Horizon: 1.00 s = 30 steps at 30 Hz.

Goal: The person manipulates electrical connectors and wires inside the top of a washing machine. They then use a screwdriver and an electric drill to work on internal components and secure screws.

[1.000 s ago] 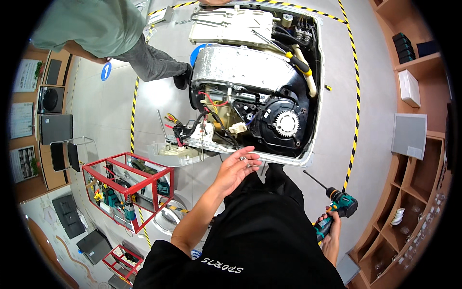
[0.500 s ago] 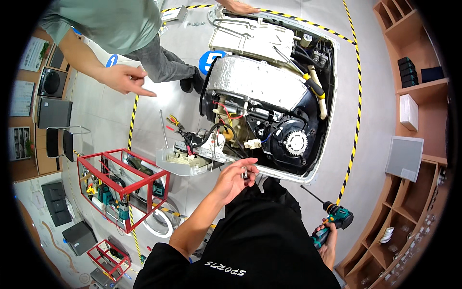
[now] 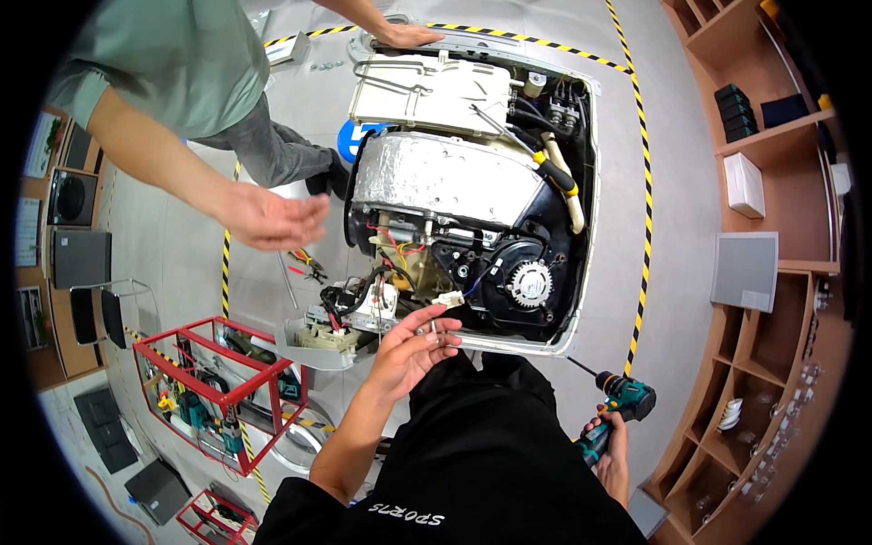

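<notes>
My left hand [image 3: 406, 352] is raised at the near edge of an opened appliance, probably a washer-dryer [image 3: 445, 168]. Its curled fingers hold a small silvery metal piece [image 3: 433, 328], too small to make out exactly. At the lower right, my right hand [image 3: 614, 450] is wrapped round the handle of a teal and black cordless drill [image 3: 627, 398] whose long bit points up and left, outside the casing. Close ahead of my left hand lie a white connector [image 3: 449, 299] and a white toothed wheel [image 3: 530, 284] on a black round housing.
A yellow and black screwdriver [image 3: 556, 173] lies across the machine. A co-worker's hand [image 3: 272, 218] reaches over its left side; the other [image 3: 411, 35] rests on the far edge. Pliers [image 3: 307, 262] lie left, near a red-framed tool rack [image 3: 222, 391]. Wooden shelves [image 3: 772, 218] line the right.
The co-worker's near hand has moved right and down, its pointing finger no longer stretched out. My view has shifted slightly right. Both my hands keep their holds.
</notes>
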Motion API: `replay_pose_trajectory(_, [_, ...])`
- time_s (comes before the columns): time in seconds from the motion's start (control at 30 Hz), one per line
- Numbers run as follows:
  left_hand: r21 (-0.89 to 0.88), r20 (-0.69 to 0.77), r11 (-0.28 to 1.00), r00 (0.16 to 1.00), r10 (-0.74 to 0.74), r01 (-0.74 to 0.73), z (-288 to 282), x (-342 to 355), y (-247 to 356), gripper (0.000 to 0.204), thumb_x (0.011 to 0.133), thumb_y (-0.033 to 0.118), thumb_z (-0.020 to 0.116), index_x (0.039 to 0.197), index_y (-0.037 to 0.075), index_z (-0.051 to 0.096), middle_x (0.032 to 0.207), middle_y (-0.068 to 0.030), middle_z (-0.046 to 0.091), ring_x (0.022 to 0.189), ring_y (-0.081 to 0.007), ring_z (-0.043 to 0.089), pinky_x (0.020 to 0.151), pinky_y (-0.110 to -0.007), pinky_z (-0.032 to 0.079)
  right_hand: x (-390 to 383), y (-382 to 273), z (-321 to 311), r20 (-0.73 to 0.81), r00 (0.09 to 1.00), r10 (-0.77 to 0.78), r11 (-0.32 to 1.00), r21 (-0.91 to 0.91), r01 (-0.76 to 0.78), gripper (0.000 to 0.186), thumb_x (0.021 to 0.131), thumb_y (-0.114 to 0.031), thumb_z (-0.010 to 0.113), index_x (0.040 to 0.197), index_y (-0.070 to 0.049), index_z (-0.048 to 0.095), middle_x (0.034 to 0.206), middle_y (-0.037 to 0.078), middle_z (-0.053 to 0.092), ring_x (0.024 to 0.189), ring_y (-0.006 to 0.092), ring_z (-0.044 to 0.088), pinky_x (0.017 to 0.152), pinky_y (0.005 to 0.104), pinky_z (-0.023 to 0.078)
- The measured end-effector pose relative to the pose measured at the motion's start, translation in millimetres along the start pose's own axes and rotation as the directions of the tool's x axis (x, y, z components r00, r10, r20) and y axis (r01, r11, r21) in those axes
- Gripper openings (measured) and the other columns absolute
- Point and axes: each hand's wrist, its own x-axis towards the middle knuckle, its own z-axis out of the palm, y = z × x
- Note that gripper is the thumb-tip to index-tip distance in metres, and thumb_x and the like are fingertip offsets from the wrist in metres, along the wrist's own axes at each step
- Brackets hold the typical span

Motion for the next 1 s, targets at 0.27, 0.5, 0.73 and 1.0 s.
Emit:
replay_pose_trajectory(0.27, [-0.151,-0.094,0.988,0.996,0.006,-0.02,0.0,11.0,12.7,0.033,0.085,0.009,0.048,0.117,0.001,0.049,0.091,-0.0119,0.057,0.085,-0.0226,0.056,0.077,-0.036,0.048,5.6,-1.4,1.5,-0.002,1.0,0.018,0.999,0.046,-0.018,0.021,0.075,-0.01,0.054,0.095,-0.003,0.049,0.061,0.005,0.049,0.052,0.0192,0.053,0.053,0.0328,0.048])
replay_pose_trajectory(0.5, [-0.25,-0.214,0.966,0.977,0.009,-0.063,14.9,21.2,21.7,0.032,0.085,0.021,0.045,0.11,0.002,0.052,0.094,-0.011,0.055,0.083,-0.0226,0.054,0.079,-0.035,0.046,8.0,-6.5,5.2,0.023,1.0,0.011,0.997,0.07,-0.012,0.02,0.076,-0.011,0.054,0.094,-0.004,0.049,0.06,0.006,0.049,0.052,0.02,0.054,0.052,0.0332,0.049])
replay_pose_trajectory(0.73, [-0.301,-0.271,0.918,0.946,0.176,-0.257,29.2,29.8,26.3,0.037,0.081,0.014,0.05,0.116,0.003,0.046,0.109,-0.0104,0.052,0.099,-0.0218,0.052,0.089,-0.035,0.043,10.9,-15.8,4.2,0.019,0.999,0.043,0.993,0.113,-0.045,0.02,0.076,-0.01,0.053,0.095,-0.004,0.049,0.061,0.005,0.05,0.053,0.0202,0.055,0.053,0.0334,0.049])
replay_pose_trajectory(1.0, [0.786,-0.248,0.617,0.895,0.371,-0.038,62.6,26.8,59.5,0.025,0.09,0.008,0.048,0.114,0.0,0.047,0.09,-0.0089,0.057,0.06,-0.0111,0.055,0.049,-0.022,0.044,16.3,-22.8,-2.9,0.036,0.998,0.058,0.99,0.126,-0.062,0.024,0.076,-0.009,0.053,0.098,-0.003,0.049,0.062,0.005,0.05,0.055,0.0195,0.055,0.055,0.0327,0.05])
